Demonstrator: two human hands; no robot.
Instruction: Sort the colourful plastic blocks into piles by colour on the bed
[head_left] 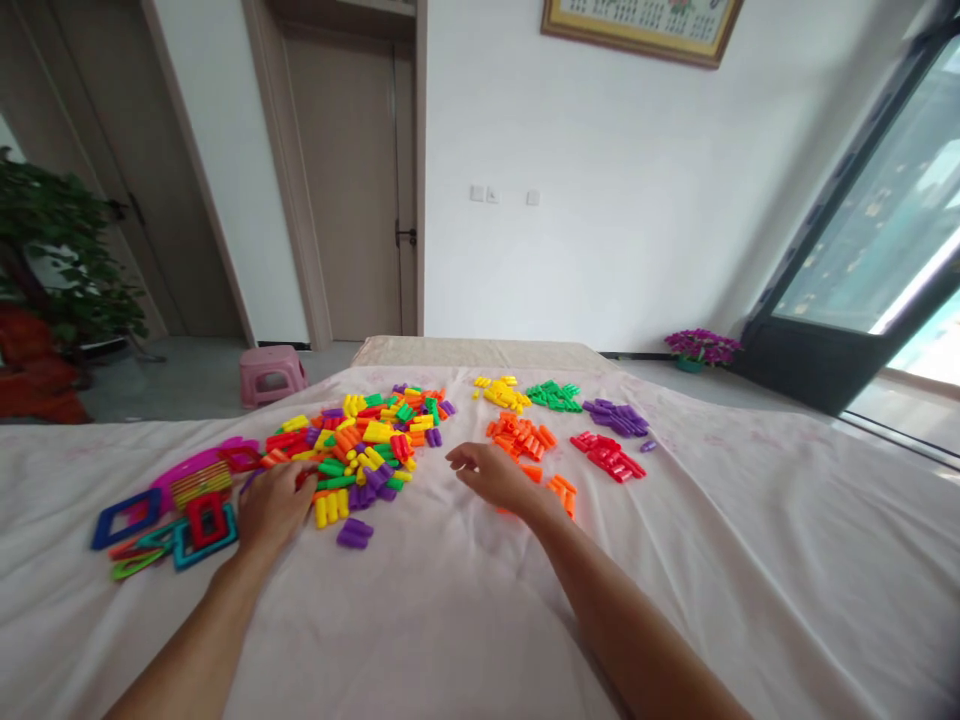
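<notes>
While the left hand [271, 502] bends at the jumbled pieces [379, 432], grip unclear, right hand [489, 474] angled inward, loosely parted

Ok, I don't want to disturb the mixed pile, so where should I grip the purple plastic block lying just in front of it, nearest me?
Probably by its left and right ends, coming down from the near side. The purple plastic block lies low on the tablecloth, with bare fabric at both ends and in front, while the mixed pile sits just beyond.
</notes>
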